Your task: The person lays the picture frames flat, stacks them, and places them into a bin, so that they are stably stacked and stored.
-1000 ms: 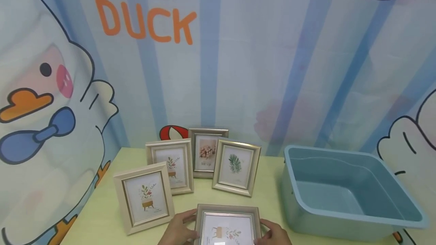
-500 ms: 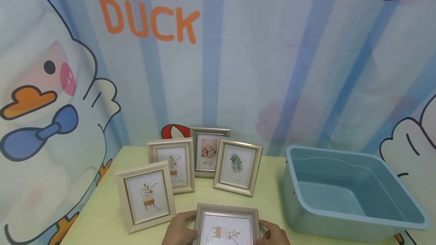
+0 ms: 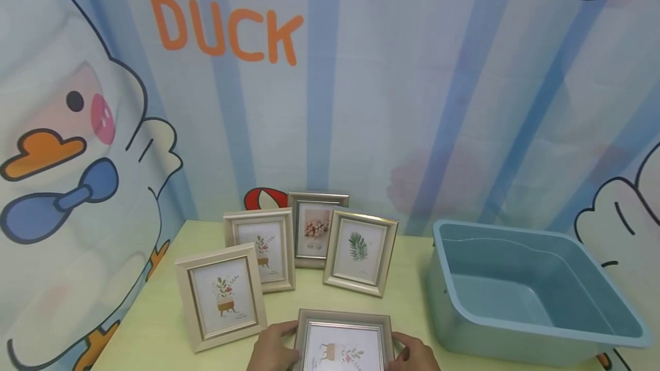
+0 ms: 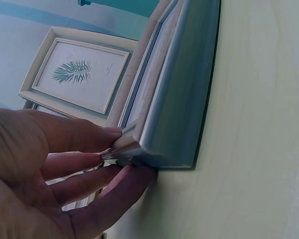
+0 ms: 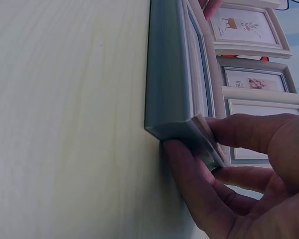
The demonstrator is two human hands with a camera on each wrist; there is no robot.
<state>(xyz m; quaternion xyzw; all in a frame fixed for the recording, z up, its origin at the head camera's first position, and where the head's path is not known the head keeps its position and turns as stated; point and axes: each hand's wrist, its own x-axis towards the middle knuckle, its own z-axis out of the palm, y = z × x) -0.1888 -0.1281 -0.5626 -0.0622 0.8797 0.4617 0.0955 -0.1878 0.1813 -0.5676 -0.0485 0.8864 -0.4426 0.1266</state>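
A silvery-beige picture frame point(image 3: 344, 318) lies face up at the table's front, partly cut off by the bottom of the head view. Its print, a potted plant, is turned sideways. My left hand point(image 3: 273, 349) grips the left edge, and my right hand point(image 3: 415, 354) holds the right one. In the left wrist view, the thumb of my left hand point(image 4: 60, 174) is on the face of the frame point(image 4: 182, 94) while the fingers bend round its side. The right wrist view shows my right hand point(image 5: 254, 174) pinching the opposite corner of the frame point(image 5: 167, 74) the same way.
Several picture frames stand behind: a cream one point(image 3: 185, 302) at left, another plant print point(image 3: 263, 256), a flower print point(image 3: 312, 231) at the back and a leaf print point(image 3: 358, 251). A blue-green plastic tub point(image 3: 515, 334) occupies the right side. A duck-printed curtain point(image 3: 371, 73) hangs behind the pale-yellow table point(image 3: 154, 325).
The head view has shifted slightly, so the scene sits a little further right. Both hands keep hold of the picture frame in nearly the same place.
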